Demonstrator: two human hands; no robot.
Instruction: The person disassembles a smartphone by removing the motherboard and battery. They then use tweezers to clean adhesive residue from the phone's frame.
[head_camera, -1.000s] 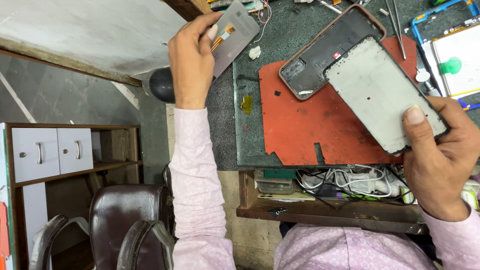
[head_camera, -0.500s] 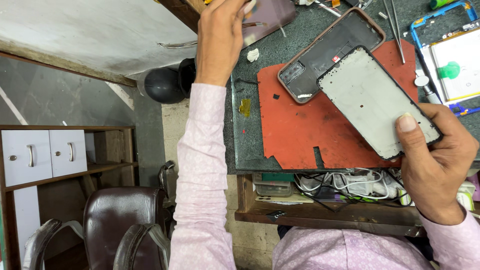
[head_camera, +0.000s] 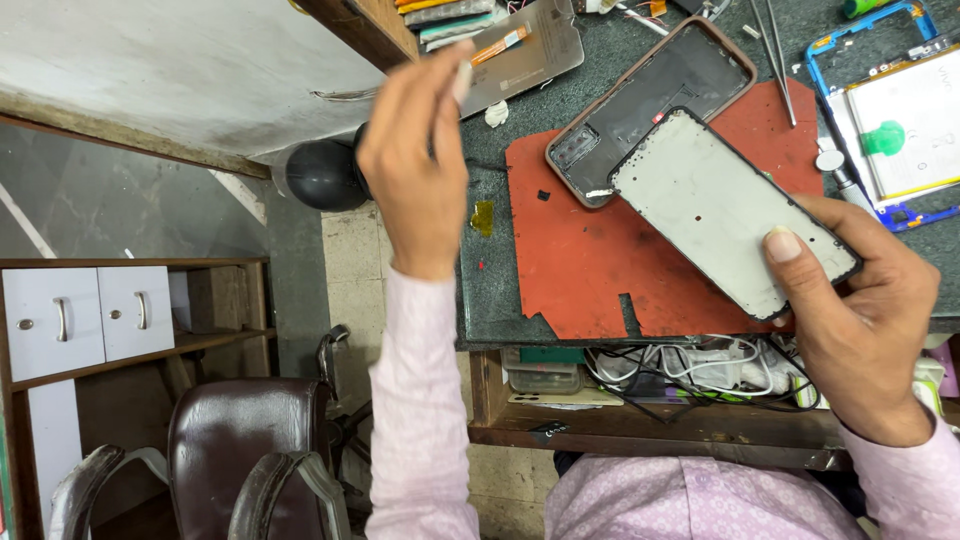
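My right hand (head_camera: 860, 330) grips the lower end of a phone frame (head_camera: 715, 205), a pale grey plate with a black rim, held tilted over the red mat (head_camera: 590, 270); the thumb presses on its face. Beside it on the mat lies a dark phone housing with a brown rim (head_camera: 650, 100). My left hand (head_camera: 415, 165) is raised over the bench's left edge, its fingers pinched on a small pale piece (head_camera: 462, 80). Just beyond its fingertips a grey display panel with an orange flex strip (head_camera: 525, 45) lies on the bench.
Tweezers (head_camera: 775, 50) and a blue-framed phone with a white battery (head_camera: 900, 125) lie at the back right. A cable tangle (head_camera: 700, 365) fills the shelf under the bench. A black round object (head_camera: 325, 175), white drawers (head_camera: 80, 320) and a brown chair (head_camera: 250, 450) are at the left.
My left hand carried the grey display panel to the back of the bench, left it there and drew back. My right hand kept hold of the phone frame, hardly moving.
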